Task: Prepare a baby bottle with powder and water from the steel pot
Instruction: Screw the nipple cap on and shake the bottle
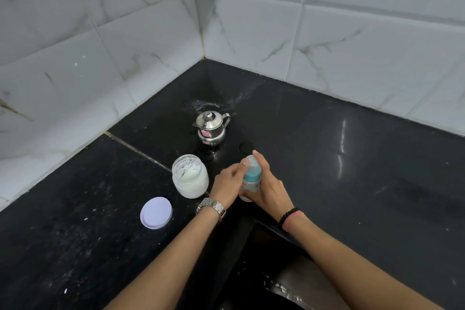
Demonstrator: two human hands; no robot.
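One baby bottle [251, 177] clasped by fingers of both hands, left [227, 184] and right [269, 187]; one steel pot [210, 128], one seemingly powder-filled jar [190, 176], one loose lid [156, 212]

Polished steel, clear plastic and glossy stone

The steel pot [210, 127] is gleaming mirror-bright; the surface [327, 158] is showing as black polished stone, speckled and reflecting light. The baby bottle [250, 176] is looking like translucent plastic with a matt teal collar. The powder jar [190, 176] is appearing clear, its lid [156, 212] smooth pale plastic. Wall tiles [251, 33] are shining glossy, marble-veined.
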